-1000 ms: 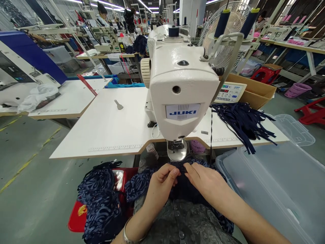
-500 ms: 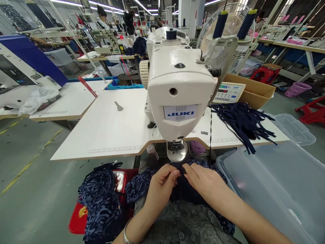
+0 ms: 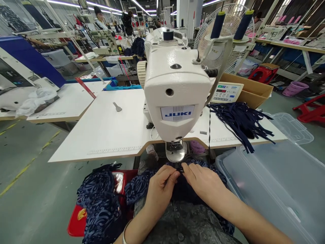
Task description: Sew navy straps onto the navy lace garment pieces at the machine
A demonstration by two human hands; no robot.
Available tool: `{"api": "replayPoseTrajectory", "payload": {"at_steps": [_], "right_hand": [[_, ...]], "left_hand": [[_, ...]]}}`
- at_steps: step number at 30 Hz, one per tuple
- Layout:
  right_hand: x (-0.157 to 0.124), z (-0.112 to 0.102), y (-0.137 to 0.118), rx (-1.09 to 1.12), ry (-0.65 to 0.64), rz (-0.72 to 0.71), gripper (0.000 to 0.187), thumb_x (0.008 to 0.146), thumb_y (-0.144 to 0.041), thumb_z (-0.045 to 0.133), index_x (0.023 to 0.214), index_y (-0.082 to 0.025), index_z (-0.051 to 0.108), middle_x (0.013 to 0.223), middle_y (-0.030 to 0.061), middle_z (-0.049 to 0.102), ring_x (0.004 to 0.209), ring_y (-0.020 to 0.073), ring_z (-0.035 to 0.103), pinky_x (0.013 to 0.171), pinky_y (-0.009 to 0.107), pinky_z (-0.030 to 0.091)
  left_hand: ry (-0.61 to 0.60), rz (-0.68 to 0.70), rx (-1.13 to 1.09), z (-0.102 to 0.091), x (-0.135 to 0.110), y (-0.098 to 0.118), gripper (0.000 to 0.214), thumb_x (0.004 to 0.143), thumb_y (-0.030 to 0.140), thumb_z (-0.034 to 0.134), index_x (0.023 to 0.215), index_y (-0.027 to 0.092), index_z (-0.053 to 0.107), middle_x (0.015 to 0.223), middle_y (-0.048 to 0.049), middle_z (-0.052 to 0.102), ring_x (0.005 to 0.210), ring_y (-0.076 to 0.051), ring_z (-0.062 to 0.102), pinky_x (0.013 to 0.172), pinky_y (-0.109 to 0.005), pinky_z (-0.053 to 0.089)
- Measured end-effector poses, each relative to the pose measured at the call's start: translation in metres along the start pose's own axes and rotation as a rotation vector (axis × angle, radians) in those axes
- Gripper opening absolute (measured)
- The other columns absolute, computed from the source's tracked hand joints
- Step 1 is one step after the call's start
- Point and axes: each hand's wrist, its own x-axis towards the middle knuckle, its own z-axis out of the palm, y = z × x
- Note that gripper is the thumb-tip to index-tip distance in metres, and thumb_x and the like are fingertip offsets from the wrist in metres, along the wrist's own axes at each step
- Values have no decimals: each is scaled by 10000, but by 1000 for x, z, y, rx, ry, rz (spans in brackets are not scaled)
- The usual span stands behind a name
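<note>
Just below the needle area of a white sewing machine (image 3: 175, 88), my two hands work close together on dark navy fabric. My left hand (image 3: 162, 184) pinches the fabric edge between thumb and forefinger. Opposite it, my right hand (image 3: 199, 178) grips the same fabric, its fingertips bent down and partly hidden. A small dark piece shows between the fingertips, too small to name. The navy patterned garment (image 3: 138, 186) spreads over my lap on both sides of the hands. A rounded metal plate (image 3: 175, 156) of the machine sits right above the fingertips.
A red stool (image 3: 77, 220) at the left carries more patterned navy fabric (image 3: 101, 200). Navy strips (image 3: 241, 118) lie on the white table (image 3: 101, 128) at the right, near a control panel (image 3: 227, 92). A clear plastic bin (image 3: 274, 179) stands at my right. A flat metal piece (image 3: 117, 107) lies on the tabletop.
The view has shifted slightly. Both hands stay at the fabric under the machine head, with only small movements of the fingers.
</note>
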Motion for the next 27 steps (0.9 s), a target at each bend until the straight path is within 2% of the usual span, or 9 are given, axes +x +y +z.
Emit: {"api": "replayPoseTrajectory", "payload": {"at_steps": [7,12,14,16,18,20,23,25,27], "right_hand": [[-3,6,2,-18,22,-56,216,912,-44,405,1088,-86,522,688,16,572,540,161,554,408,297,389],[-4,8,5,68,-3,-70,198,928,-56,387,1054,-106,532,688,17,569,554,160,558,429,276,385],[-3,5,9,199,-15,-18,210,967,-113,338,970,-138,546,684,15,566,559,150,558,449,262,386],[-1,0,16,421,-55,105,229,997,-204,321,958,-164,543,735,14,579,584,135,561,488,242,402],[2,-6,22,691,-118,232,174,979,-309,426,1056,-194,530,883,20,604,643,119,564,549,222,425],[5,-8,27,946,-202,289,207,921,-351,551,1092,-236,532,1009,11,600,702,110,553,605,211,427],[10,-2,29,1203,-298,359,96,907,-312,563,903,-218,581,837,-25,589,657,103,486,585,209,373],[11,8,29,1315,-316,444,158,919,-318,530,820,-199,562,709,-44,510,621,102,425,567,215,335],[11,17,29,1402,-310,501,195,922,-357,520,819,-193,543,694,-51,450,614,101,378,562,222,311]], "left_hand": [[-40,-194,-202,2,1,2,233,893,327,530,751,171,628,656,6,561,574,-122,557,542,-205,446],[-42,-258,-260,2,2,2,249,871,351,552,729,165,636,621,14,557,557,-117,536,532,-201,433],[-53,-269,-277,1,2,2,260,876,362,546,728,164,629,602,20,545,551,-114,523,535,-202,419],[-64,-263,-279,1,2,2,266,887,367,533,738,165,620,608,21,535,569,-115,518,552,-204,410],[-75,-238,-268,1,1,2,259,895,360,523,744,167,606,634,19,524,599,-118,511,573,-208,404],[-90,-198,-265,1,1,2,248,902,345,512,744,170,590,667,15,511,628,-122,497,591,-215,400],[-127,-141,-269,2,2,1,235,911,317,492,740,175,566,718,5,501,669,-129,474,626,-227,396],[-149,-133,-273,2,3,1,238,915,301,482,723,177,547,736,4,489,677,-126,449,629,-225,382],[-157,-150,-282,2,4,0,248,917,291,481,699,179,524,738,8,470,673,-121,421,617,-219,365]]}}
